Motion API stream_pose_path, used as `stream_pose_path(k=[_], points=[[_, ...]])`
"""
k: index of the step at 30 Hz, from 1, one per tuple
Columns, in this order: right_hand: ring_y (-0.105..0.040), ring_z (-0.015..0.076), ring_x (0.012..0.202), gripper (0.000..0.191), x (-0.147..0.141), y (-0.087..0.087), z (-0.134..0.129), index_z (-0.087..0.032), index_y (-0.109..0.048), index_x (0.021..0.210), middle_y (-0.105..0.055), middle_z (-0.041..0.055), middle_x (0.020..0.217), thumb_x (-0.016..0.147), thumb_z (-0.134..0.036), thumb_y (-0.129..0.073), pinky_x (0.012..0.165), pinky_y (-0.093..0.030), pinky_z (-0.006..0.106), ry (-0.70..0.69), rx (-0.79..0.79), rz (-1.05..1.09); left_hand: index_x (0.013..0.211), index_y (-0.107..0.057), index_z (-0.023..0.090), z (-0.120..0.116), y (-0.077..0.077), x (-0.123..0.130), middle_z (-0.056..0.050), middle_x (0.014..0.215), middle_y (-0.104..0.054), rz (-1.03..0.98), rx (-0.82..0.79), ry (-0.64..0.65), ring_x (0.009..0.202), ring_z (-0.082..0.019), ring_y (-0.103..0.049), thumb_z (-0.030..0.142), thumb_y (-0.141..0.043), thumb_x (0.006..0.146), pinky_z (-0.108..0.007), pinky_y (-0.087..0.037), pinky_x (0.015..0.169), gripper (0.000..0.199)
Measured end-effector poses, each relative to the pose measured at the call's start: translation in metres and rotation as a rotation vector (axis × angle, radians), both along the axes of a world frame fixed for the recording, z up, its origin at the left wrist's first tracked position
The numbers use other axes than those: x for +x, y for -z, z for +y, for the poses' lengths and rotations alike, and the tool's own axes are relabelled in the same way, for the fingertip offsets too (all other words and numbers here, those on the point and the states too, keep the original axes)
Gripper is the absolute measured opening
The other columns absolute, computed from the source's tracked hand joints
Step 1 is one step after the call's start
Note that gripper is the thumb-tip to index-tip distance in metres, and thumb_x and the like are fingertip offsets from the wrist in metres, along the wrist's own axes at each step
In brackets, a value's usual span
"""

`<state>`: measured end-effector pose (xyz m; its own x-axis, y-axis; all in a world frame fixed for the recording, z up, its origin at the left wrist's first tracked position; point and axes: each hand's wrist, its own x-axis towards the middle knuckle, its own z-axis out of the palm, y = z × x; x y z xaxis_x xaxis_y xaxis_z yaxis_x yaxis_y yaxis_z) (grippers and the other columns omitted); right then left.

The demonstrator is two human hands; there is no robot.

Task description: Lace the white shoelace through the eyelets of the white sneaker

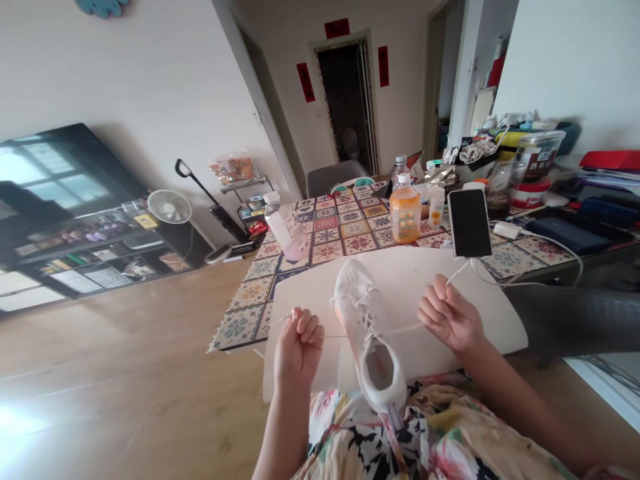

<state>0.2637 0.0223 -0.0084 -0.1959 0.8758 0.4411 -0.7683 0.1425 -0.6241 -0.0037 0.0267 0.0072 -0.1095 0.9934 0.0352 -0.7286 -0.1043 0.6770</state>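
Observation:
A white sneaker (355, 303) lies on a white board (307, 283), its toe pointing away from me and its heel close to my lap. White laces (369, 317) criss-cross its front, and one loose end runs out to each side. My left hand (300, 343), left of the shoe, is closed on one end of the shoelace. To the right of the shoe, my right hand (447, 313) is closed on the other end, and a tip of lace sticks out above the fingers. Both lace ends look stretched out sideways from the shoe.
Beyond the board is a table with a patterned cloth (325, 233). On it stand a pinkish bottle (287, 227), an orange drink bottle (405, 210) and a phone on a stand (469, 223). A white cable (565, 240) and clutter fill the right side.

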Motion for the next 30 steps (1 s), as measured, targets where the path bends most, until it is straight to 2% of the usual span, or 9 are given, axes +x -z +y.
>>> stream_pose_path(k=[2,9,12,15,19,22,24,26,30], points=[[-0.017,0.0081,0.039,0.038,0.01,0.007,0.004,-0.023,-0.044,0.07,-0.024,-0.0114,0.048,0.091,-0.047,-0.066,0.041,-0.027,0.018,-0.022,0.069,-0.076,0.066,-0.049,0.017,0.004,0.004,-0.005,0.011,0.048,-0.04,0.059,0.009,-0.033,0.036,-0.002,-0.035,0.017,-0.076,0.078,-0.011,-0.03,0.035,0.03],[-0.023,0.0038,0.026,0.064,0.018,0.032,0.009,-0.021,-0.038,0.047,-0.028,-0.0118,0.031,0.066,-0.071,-0.074,0.034,-0.025,0.02,-0.267,0.221,-0.392,0.076,-0.044,0.021,0.014,0.014,-0.009,0.012,0.05,-0.043,0.333,0.071,-0.153,0.04,-0.004,-0.03,0.033,-0.081,0.075,-0.012,-0.023,0.039,0.038],[-0.028,0.0052,0.033,0.063,0.016,0.025,0.007,-0.02,-0.042,0.051,-0.038,-0.0084,0.04,0.071,-0.072,-0.071,0.038,-0.027,0.021,-0.273,0.197,-0.547,0.073,-0.048,0.019,0.009,0.016,-0.006,0.01,0.05,-0.046,0.499,0.073,-0.065,0.041,-0.004,-0.03,0.038,-0.08,0.076,-0.014,-0.021,0.041,0.037],[-0.036,0.0084,0.047,0.059,0.013,0.012,0.005,-0.018,-0.05,0.058,-0.047,-0.0035,0.057,0.084,-0.07,-0.062,0.047,-0.031,0.023,-0.195,0.168,-0.687,0.075,-0.06,0.016,0.001,0.014,-0.004,0.01,0.048,-0.041,0.669,0.082,0.089,0.042,-0.005,-0.029,0.042,-0.082,0.072,-0.017,-0.018,0.043,0.034],[-0.04,0.0101,0.057,0.043,0.006,0.004,0.002,-0.016,-0.059,0.073,-0.05,-0.0036,0.066,0.093,-0.054,-0.061,0.056,-0.033,0.023,-0.087,0.121,-0.862,0.073,-0.067,0.015,-0.007,0.009,-0.004,0.011,0.048,-0.027,1.141,0.179,0.266,0.046,-0.007,-0.021,0.046,-0.074,0.078,-0.022,-0.014,0.047,0.032],[-0.051,0.0129,0.066,0.03,0.001,0.003,-0.001,-0.016,-0.063,0.08,-0.058,-0.0028,0.07,0.089,-0.044,-0.069,0.063,-0.038,0.023,-0.088,0.103,-1.012,0.068,-0.068,0.016,-0.011,0.004,-0.003,0.007,0.05,-0.038,1.356,0.195,0.309,0.05,-0.01,-0.03,0.044,-0.065,0.083,-0.023,-0.021,0.05,0.033],[-0.054,0.0139,0.066,0.03,0.0,0.002,-0.002,-0.016,-0.063,0.08,-0.059,-0.0028,0.069,0.088,-0.044,-0.069,0.064,-0.039,0.024,-0.119,0.101,-1.097,0.063,-0.068,0.016,-0.012,0.002,-0.003,0.003,0.053,-0.05,1.367,0.181,0.352,0.053,-0.012,-0.039,0.043,-0.061,0.086,-0.023,-0.027,0.052,0.036],[-0.053,0.0131,0.062,0.033,0.0,0.001,-0.002,-0.016,-0.062,0.078,-0.057,-0.0037,0.066,0.087,-0.047,-0.069,0.061,-0.039,0.024,-0.145,0.086,-1.128,0.056,-0.064,0.016,-0.012,0.001,-0.003,0.002,0.053,-0.053,1.305,0.161,0.37,0.054,-0.012,-0.042,0.044,-0.062,0.084,-0.023,-0.03,0.053,0.04],[-0.047,0.0104,0.056,0.042,0.002,0.0,-0.002,-0.016,-0.06,0.077,-0.051,-0.0055,0.062,0.082,-0.056,-0.071,0.056,-0.036,0.023,-0.217,0.049,-1.016,0.052,-0.051,0.018,-0.01,0.005,0.0,0.007,0.044,-0.037,1.166,0.12,0.295,0.041,-0.008,-0.03,0.055,-0.064,0.079,-0.021,-0.022,0.044,0.048]])
